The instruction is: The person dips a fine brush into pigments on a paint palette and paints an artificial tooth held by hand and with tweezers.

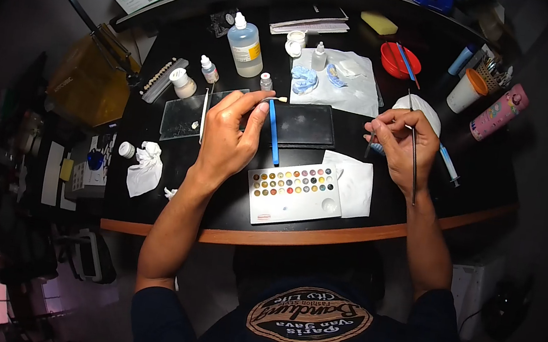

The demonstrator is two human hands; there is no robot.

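Pinching one small tooth-like piece (pixel 280 99), the left hand (pixel 227 134) fingers close; right hand (pixel 399 142) fingers grip one thin brush (pixel 414 155) above one palette (pixel 293 193) on the bench (pixel 481 177).

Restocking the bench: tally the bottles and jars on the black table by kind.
Large clear bottle: 1
Small dropper bottles: 3
Small white jars: 3
Total: 7
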